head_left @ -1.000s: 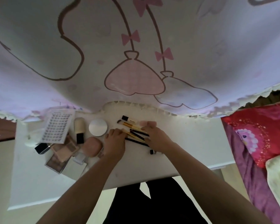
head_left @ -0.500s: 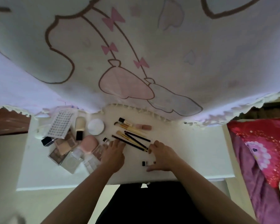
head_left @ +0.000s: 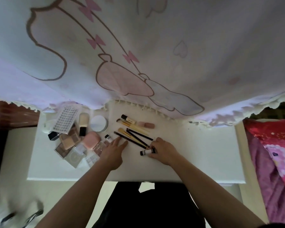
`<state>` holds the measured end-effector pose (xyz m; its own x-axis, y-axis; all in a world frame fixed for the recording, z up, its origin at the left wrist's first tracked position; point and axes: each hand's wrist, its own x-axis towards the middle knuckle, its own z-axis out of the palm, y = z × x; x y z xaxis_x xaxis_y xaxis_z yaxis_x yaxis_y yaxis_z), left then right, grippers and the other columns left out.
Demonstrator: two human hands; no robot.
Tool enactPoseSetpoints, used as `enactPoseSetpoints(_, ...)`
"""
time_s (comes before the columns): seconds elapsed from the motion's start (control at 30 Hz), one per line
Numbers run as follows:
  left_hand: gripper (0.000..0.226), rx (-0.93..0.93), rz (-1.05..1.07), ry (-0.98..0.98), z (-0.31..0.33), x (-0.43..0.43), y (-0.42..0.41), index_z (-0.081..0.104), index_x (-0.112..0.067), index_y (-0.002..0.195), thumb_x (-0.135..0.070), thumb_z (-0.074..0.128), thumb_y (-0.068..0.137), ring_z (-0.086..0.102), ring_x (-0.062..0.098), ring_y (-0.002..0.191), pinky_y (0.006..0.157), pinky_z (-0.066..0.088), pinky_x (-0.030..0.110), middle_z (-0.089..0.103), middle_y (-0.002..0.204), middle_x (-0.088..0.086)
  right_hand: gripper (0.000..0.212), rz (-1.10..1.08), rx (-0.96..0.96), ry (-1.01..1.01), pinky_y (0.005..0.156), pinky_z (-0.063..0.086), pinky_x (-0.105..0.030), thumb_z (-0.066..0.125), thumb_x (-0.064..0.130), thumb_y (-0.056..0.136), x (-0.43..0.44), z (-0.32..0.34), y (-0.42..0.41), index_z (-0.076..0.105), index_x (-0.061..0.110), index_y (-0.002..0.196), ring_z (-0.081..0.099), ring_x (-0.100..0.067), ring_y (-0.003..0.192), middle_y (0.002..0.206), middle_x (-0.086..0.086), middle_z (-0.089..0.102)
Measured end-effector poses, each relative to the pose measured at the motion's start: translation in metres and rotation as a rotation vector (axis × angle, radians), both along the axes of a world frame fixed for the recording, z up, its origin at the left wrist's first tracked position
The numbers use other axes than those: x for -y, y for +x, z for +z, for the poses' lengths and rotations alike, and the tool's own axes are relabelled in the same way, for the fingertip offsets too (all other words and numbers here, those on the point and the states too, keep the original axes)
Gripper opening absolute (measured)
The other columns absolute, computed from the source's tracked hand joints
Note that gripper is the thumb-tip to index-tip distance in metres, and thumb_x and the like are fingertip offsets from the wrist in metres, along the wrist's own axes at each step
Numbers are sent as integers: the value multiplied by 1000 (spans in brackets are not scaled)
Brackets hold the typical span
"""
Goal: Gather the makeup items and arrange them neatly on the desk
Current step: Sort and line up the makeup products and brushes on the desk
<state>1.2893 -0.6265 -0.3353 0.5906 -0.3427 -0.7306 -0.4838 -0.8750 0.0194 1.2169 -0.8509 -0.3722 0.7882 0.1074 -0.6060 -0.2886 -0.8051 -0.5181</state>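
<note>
Two tubes carry dark print, the small white tube [head_left: 146,152] by the right hand [head_left: 163,150] and the cream tube [head_left: 128,118] near the back of the desk [head_left: 204,153], but from my feed I cannot read either one. The right hand has its fingers curled round the small white tube, pinching its right end low against the desk top. The left hand [head_left: 113,149] lies flat with straight, slightly spread fingers, their tips touching the near end of the dark pencils [head_left: 135,139], which lie fanned between the two hands. To the left I see a heap: a clear tray [head_left: 65,119] holding rows of small dark dots, open palettes [head_left: 69,139] with beige pans, a pink case [head_left: 91,139] and a round white compact [head_left: 98,123]. A printed cloth [head_left: 155,46] hangs over the desk's far edge.
</note>
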Motion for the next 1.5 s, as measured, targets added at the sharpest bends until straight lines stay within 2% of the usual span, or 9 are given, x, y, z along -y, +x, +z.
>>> enactPoseSetpoints(0.17,49,-33,174,-154,13,0,17,47,-27,144,-18,43,95,34,24,141,110,32,36,35,156,3,39,-268,67,47,84,48,-34,66,50,87,-11,21,2,65,24,117,59,-23,98,109,-2,53)
enactPoseSetpoints(0.3,28,-109,546,-581,34,0,33,63,-26,109,-37,38,104,61,24,109,95,47,38,68,113,4,39,-523,210,106,83,47,-28,66,51,89,-31,55,9,66,27,119,58,-16,92,102,3,56)
enactPoseSetpoints(0.57,19,-106,403,-1032,84,-14,41,57,-26,90,-28,45,103,53,-1,66,63,40,13,60,77,-6,29,-890,333,453,62,46,-19,57,44,97,-97,120,9,67,20,110,59,-11,70,83,2,65)
enactPoseSetpoints(0.73,26,-123,282,-1080,101,-21,23,47,-20,82,-27,38,105,46,7,66,70,40,30,49,74,-4,22,-1206,443,610,58,42,-21,43,26,105,-131,141,-2,57,9,107,48,-9,61,78,-10,58)
enactPoseSetpoints(0.83,31,-152,238,-1078,112,-21,10,50,-7,90,-27,33,106,49,15,74,74,39,27,52,81,5,14,-1229,574,522,69,45,-40,40,27,105,-145,140,-12,52,21,102,54,-16,72,94,-23,63)
enactPoseSetpoints(0.97,21,-225,240,-1075,131,-22,-4,51,-23,96,-26,32,107,50,-8,79,71,35,-1,53,88,-14,12,-1206,677,383,72,49,-42,36,25,107,-150,151,-33,47,27,103,59,-28,72,76,2,59)
enactPoseSetpoints(1.1,33,-170,114,-1092,133,-20,-12,56,-13,94,-24,29,107,52,6,76,71,41,21,60,97,17,15,-1208,684,422,70,46,-34,35,19,107,-148,160,-47,49,23,108,53,-14,69,75,4,55)
enactPoseSetpoints(1.3,44,-78,429,-1150,148,8,-37,55,-31,66,-30,36,105,55,12,66,64,44,32,59,67,-10,18,-1073,790,317,50,36,-13,31,13,106,-134,177,-57,48,15,113,52,1,49,55,24,57)
enactPoseSetpoints(1.5,30,-91,640,-1107,158,29,-42,42,-15,73,-26,35,100,34,19,64,56,29,33,39,67,6,17,-1003,704,522,73,46,-15,45,29,104,-112,185,-69,36,22,117,55,-5,82,98,2,54)
